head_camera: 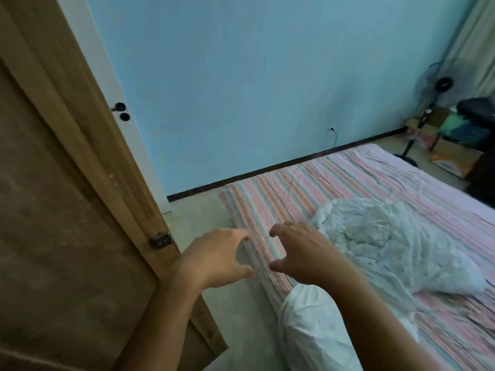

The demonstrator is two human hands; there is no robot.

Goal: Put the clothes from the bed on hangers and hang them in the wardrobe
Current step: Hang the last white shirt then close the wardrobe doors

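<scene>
From where I watch, the blue wall fills the far side, its dark skirting running down to the right behind the bed. The wooden wardrobe door takes the whole left, its edge slanting down to a metal hinge just left of my view of the left wrist. The bed, under a pink striped sheet, lies low on the pale floor, and its near corner points toward the wardrobe door; a wedge of bare floor lies between the two (the only open lane I can see). Past the bed's far end stand a pedestal fan and a heap of bags and boxes, with a curtain above them.

The clothes, a crumpled white bundle, lie on the sheet just right of the right hand, and more white cloth hangs over the bed's edge below that forearm.

The left hand hovers over the floor at the bed's edge, fingers spread and loosely curved, grasping nothing. The right hand hovers above the sheet, also released, with the bundle just beyond its knuckles.
</scene>
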